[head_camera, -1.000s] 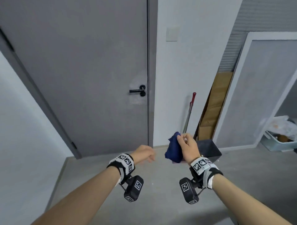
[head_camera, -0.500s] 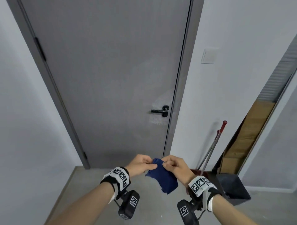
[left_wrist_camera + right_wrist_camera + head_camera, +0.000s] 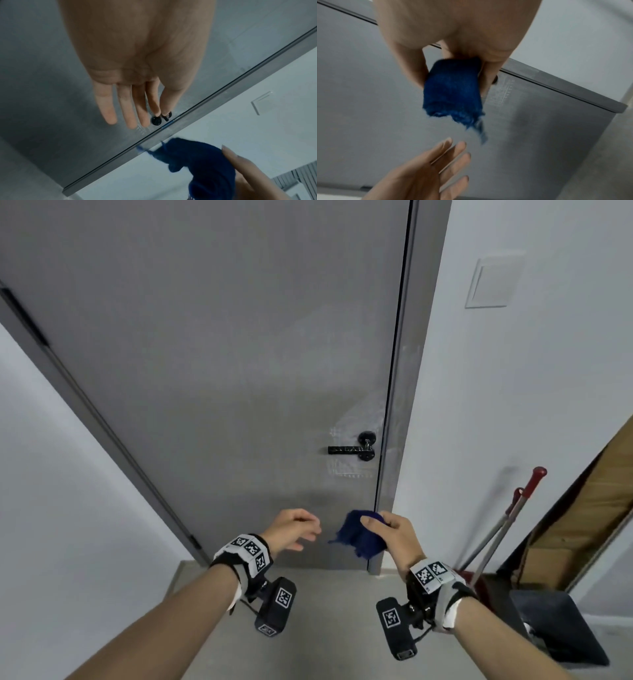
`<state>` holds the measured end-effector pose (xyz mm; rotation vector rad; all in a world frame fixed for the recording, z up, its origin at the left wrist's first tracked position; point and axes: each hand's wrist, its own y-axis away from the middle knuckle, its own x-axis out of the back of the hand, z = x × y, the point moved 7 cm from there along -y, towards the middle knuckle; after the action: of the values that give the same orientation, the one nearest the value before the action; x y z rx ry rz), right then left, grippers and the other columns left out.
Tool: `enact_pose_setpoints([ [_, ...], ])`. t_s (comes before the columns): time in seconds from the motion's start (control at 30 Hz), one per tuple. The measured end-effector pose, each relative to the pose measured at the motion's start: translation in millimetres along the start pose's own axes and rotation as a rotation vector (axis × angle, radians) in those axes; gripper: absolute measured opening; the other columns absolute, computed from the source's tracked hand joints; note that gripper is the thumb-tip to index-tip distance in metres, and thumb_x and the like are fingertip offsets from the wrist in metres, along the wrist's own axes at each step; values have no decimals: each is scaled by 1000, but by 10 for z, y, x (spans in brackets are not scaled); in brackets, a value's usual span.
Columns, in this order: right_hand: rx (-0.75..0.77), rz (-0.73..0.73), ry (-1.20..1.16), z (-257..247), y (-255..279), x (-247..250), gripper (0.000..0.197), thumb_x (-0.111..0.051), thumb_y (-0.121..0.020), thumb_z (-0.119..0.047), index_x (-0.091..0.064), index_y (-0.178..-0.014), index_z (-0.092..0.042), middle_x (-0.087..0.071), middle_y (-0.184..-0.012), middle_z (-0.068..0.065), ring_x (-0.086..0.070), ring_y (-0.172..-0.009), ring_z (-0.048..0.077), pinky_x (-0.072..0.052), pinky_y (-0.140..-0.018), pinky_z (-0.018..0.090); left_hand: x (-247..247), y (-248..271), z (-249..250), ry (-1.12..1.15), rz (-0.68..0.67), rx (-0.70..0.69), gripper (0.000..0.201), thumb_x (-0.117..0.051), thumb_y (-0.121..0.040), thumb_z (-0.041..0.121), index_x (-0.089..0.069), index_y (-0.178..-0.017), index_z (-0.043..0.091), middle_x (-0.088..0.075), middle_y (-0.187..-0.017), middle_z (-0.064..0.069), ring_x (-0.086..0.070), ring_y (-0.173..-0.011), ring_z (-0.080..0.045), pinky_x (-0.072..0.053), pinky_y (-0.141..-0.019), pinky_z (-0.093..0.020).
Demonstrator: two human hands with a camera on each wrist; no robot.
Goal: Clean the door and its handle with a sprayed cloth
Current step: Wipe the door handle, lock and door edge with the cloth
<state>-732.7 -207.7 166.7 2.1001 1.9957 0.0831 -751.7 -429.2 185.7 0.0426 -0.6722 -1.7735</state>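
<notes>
A shut grey door [image 3: 222, 354] fills the view ahead, with a black lever handle [image 3: 351, 449] low on its right side and pale smears around it. My right hand [image 3: 394, 534] grips a bunched dark blue cloth [image 3: 359, 537] below the handle, in front of the door's right edge; the right wrist view shows the cloth [image 3: 453, 92] hanging from the curled fingers. My left hand [image 3: 296, 530] hovers just left of the cloth, holding nothing, its fingers [image 3: 106, 106] straight and spread in front of the door [image 3: 42, 67].
A grey door frame [image 3: 400, 371] borders a white wall with a light switch [image 3: 493, 282]. At the right, two long red-capped poles [image 3: 507, 525] lean by a cardboard sheet [image 3: 596, 508] and a black dustpan [image 3: 561, 625]. A white wall [image 3: 51, 508] closes the left side.
The left hand has let go of the cloth, which both hands held half a second ago. The right hand now holds it alone. The view has come closer to the door.
</notes>
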Motion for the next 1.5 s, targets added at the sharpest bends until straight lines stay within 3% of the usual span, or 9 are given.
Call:
enact_pose_setpoints([
  [0.13,71,227,52,-170,-457,378,38,-71,-86,1,-44,-63,-12,-49,-65,10,-50,-59,21,-41,-47,25,45,-400,142,25,-21,30,19,-56,-101,23,-64,-115,13,-72,-116,-4,-67,-105,-19,-52,-94,-40],
  [0.3,84,348,65,-333,-1041,596,36,-66,-88,4,-41,-65,-7,-47,-62,10,-49,-50,21,-35,-38,20,200,-916,304,41,-13,30,19,-53,-101,19,-63,-117,12,-71,-118,-5,-66,-107,-20,-53,-87,-35],
  [0.5,69,416,277,-290,-1643,718,22,-67,-94,-23,-57,-81,-8,-63,-74,17,-58,-64,29,-49,-59,40,394,-1666,497,63,-17,8,16,-49,-101,15,-65,-106,16,-71,-109,-4,-67,-100,-21,-52,-84,-35],
  [0.7,116,508,475,-344,-2067,747,11,-53,-101,-14,-60,-106,-8,-68,-90,16,-65,-78,37,-55,-66,44,540,-2524,603,32,34,8,17,-49,-95,12,-61,-102,21,-69,-102,-6,-65,-90,-20,-48,-67,-27],
  [0.9,229,314,746,-219,-2355,434,41,-47,-103,-7,-53,-142,-15,-66,-127,14,-63,-114,31,-48,-103,42,378,-2897,666,-25,-77,-142,43,-60,-87,-10,-61,-122,15,-64,-96,-3,-62,-84,-19,-51,-62,-25],
  [1.07,344,218,945,59,-2491,135,51,-45,-102,-4,-42,-151,-18,-35,-160,2,-46,-140,26,-39,-114,36,415,-2946,576,-23,-57,-282,34,-68,-84,-10,-66,-116,1,-67,-81,-2,-60,-59,9,-49,-63,-11],
  [1.27,515,203,1200,151,-2463,38,75,-43,-85,15,-33,-155,-10,-25,-164,9,-26,-151,26,-26,-122,39,452,-2987,556,-21,-62,-284,28,-74,-83,-2,-70,-111,0,-73,-99,-11,-68,-82,-10,-52,-77,-13],
  [1.4,622,65,1287,96,-2458,-360,71,-26,-84,3,-34,-153,-7,-30,-163,7,-25,-152,21,-24,-124,38,455,-3019,573,-11,-43,-289,24,-73,-81,-10,-70,-104,-4,-71,-91,-10,-66,-68,7,-50,-71,-8],
  [1.5,637,-26,1224,77,-2555,-736,73,-45,-83,14,-36,-152,-8,-33,-161,7,-25,-151,20,-20,-123,40,456,-3016,554,-50,-81,-264,20,-70,-82,-10,-72,-98,1,-73,-89,-12,-66,-68,3,-51,-68,-12],
])
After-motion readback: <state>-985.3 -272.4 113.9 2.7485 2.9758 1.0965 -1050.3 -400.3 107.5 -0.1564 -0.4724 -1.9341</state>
